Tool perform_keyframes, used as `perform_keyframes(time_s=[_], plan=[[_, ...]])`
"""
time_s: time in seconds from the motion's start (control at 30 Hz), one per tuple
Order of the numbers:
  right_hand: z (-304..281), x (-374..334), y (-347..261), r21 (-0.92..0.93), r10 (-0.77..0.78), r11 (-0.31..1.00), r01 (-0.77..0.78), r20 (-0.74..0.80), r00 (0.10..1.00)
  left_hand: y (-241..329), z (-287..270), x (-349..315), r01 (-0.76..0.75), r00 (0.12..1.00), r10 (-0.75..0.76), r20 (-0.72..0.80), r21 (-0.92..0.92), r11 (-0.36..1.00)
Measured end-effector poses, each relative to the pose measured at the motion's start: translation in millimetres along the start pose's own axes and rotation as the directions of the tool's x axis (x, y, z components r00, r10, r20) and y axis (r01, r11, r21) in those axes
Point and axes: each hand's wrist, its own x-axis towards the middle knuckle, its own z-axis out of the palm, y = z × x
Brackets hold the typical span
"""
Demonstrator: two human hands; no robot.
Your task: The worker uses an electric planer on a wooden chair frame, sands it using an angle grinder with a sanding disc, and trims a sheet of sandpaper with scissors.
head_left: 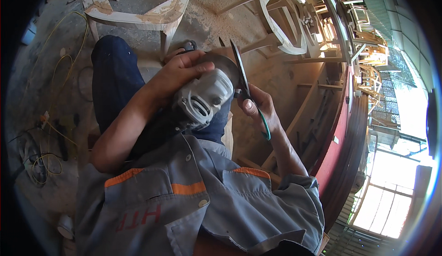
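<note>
Between the two hands, above the lap, sits a grey-bodied angle grinder with a dark round disc; left hand wraps over the top of the motor housing, fingers curled round it in a firm hold, thumb side toward the disc guard; this looks like a steadying grip, keeping the tool from turning while the other hand works at the disc end; right hand sits just beyond the thin dark disc, fingers closed on a slim green-handled tool whose handle trails down past the wrist; its working end is hidden behind the fingers and disc, so what it engages cannot be told; disc stands edge-on to the camera, tilted upward away from the fingertips, probably so its face and hub are reachable from the right; grinder rests near the knee in dark blue trousers; grey work shirt with orange chest stripes fills the lower view; beyond the left fingers, pale unfinished wooden chair frame on a sawdust-covered floor; beyond the right fingers, stacked bare wooden chair frames; far left of the left forearm, loose yellow cable on the ground.
</note>
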Motion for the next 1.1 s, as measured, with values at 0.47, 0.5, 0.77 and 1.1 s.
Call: perform_keyframes(time_s=[0.47, 0.5, 0.77, 1.1], plan=[[-2.6, -7.9, -8.5, -0.111, 0.024, 0.993, -0.03, -0.056, 0.998, 13.5, -1.8, 9.3, -0.048, 0.986, 0.006, 0.168, 0.246, 0.968], [-3.2, -7.0, -9.8, -0.085, 0.06, 0.994, -0.066, -0.07, 0.996, 12.8, -0.5, 10.1, -0.064, 0.986, 0.022, 0.164, 0.252, 0.966], [-1.5, 0.1, -17.9, -0.194, 0.013, 0.981, -0.02, -0.035, 0.999, 21.0, -6.3, 10.6, -0.078, 0.988, 0.032, 0.15, 0.315, 0.946], [-9.3, 1.5, -33.4, -0.101, 0.02, 0.995, -0.019, 0.016, 1.0, 32.8, 2.6, 16.0, -0.197, 0.968, 0.069, 0.243, 0.559, 0.806]])
